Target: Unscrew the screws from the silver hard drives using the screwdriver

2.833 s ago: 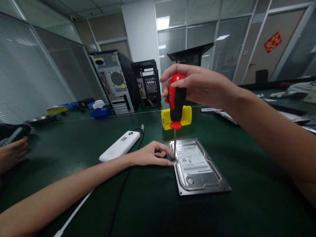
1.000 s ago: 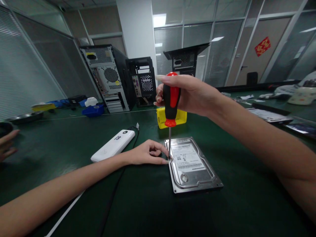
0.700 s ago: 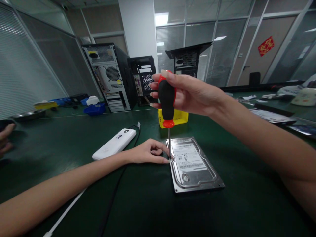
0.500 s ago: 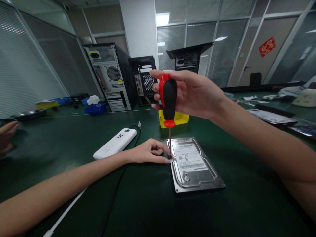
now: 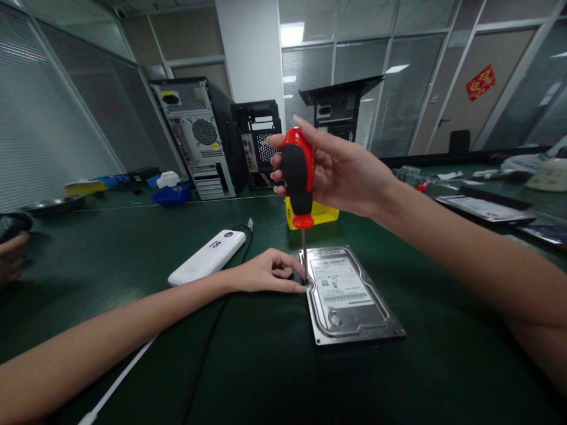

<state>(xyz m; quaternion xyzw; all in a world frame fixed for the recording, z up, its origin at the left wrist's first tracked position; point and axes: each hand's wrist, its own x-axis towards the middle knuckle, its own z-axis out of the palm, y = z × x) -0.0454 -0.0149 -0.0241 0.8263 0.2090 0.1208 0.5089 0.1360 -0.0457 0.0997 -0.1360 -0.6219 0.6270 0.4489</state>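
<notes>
A hard drive [image 5: 349,316] with a white label lies flat on the dark green table. My right hand [image 5: 343,168] is wrapped round the red and black handle of a screwdriver [image 5: 297,177], held upright. Its shaft points down, and the tip meets the drive's left edge. Beside that tip, my left hand [image 5: 268,273] rests on the table, thumb and index finger closed in a pinch at the drive's edge. Whatever lies between those fingertips is too small to make out. Behind the screwdriver, a yellow tray [image 5: 325,213] is partly hidden.
Left of the drive is a white power bank [image 5: 206,258] with a black cable [image 5: 212,330]. Computer cases [image 5: 201,139] stand at the back. A blue bin [image 5: 172,195] sits back left. Another drive [image 5: 482,209] lies right. Another person's hand [image 5: 13,260] shows at the left edge.
My right hand has turned the screwdriver handle about its length, and the fingers have shifted on it. My left hand and the drive stay put. At far left, the other person's hand has moved.
</notes>
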